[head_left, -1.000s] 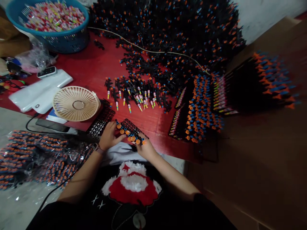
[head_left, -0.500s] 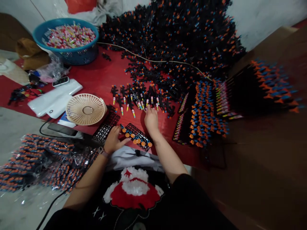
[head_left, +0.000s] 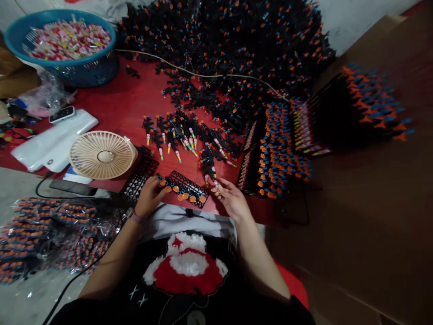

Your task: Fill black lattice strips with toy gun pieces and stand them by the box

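My left hand (head_left: pixel 148 198) grips the left end of a black lattice tray (head_left: pixel 199 187), its thumb along the near side. Orange discs and blue rings of toys set in the tray (head_left: pixel 182 196) stand in a row along it. Just past the tray's right end, my right hand (head_left: pixel 233 201) holds a few small black toy guns (head_left: pixel 207 162) by their pink-and-yellow candy tubes, fingers pinched around them. More toy guns with candy tubes (head_left: pixel 184 137) lie loosely on the red table beyond both hands.
A large heap of black toy guns (head_left: pixel 216 40) fills the back. Filled trays (head_left: pixel 277 153) stand at the right. At the left are a blue basket of candy tubes (head_left: pixel 111 49), a cream fan (head_left: pixel 101 155) and a white plastic bag (head_left: pixel 43 144). Bagged toys (head_left: pixel 43 234) lie lower left.
My right hand has come back from the loose toy guns toward the tray's right end, now with a few of them in it. My left hand stays at the tray.
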`<state>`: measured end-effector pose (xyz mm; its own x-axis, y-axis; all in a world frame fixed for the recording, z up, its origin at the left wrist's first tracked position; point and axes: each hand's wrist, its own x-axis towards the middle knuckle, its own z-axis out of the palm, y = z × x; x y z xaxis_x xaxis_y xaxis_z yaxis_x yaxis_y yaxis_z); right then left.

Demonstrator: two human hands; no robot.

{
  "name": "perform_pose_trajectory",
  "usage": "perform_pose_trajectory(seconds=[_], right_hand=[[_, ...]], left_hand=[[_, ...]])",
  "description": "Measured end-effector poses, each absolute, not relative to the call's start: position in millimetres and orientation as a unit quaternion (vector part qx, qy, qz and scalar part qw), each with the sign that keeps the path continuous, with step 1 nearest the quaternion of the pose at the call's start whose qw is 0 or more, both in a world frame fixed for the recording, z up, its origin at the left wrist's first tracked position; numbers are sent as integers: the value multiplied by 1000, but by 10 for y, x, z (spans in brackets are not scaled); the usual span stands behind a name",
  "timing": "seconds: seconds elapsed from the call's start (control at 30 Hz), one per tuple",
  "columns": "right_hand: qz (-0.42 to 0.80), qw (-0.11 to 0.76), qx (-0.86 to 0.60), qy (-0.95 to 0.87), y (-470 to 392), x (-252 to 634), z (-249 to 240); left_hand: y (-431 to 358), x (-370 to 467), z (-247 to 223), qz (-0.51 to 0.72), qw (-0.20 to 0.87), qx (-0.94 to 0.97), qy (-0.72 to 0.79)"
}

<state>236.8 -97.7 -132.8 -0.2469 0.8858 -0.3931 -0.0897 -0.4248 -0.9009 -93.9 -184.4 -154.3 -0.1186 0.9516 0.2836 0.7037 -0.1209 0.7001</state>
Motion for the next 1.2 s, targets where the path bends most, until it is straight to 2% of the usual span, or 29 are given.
perform_pose_trajectory(seconds=[0.1, 0.2, 0.37, 0.6, 0.77, 1.0, 1.2], right_hand=[[736, 343, -452, -369, -1092, 2426, -1225], [739, 341, -435, -385, -1196, 2397, -1191], [686, 342, -420, -486, -1294, 2209, -1268], [577, 378, -467, -554, -1327, 1948, -1479], [529, 377, -411, -640, -1293, 1866, -1570], [475, 246, -349, -770, -1204, 1929, -1379], [447, 160, -366, -800, -1175, 1772, -1270]], left_hand=[[-1824, -953, -1600, 380, 148, 645, 647], [-1806, -935, -1673, 374, 118, 635, 665], [-1784, -884, -1741, 355, 77, 625, 691], [-1778, -863, -1718, 348, 83, 612, 705], [-1776, -856, -1701, 347, 83, 613, 705], [-1772, -863, -1681, 355, 93, 617, 696], [-1763, -874, -1664, 366, 99, 623, 684]])
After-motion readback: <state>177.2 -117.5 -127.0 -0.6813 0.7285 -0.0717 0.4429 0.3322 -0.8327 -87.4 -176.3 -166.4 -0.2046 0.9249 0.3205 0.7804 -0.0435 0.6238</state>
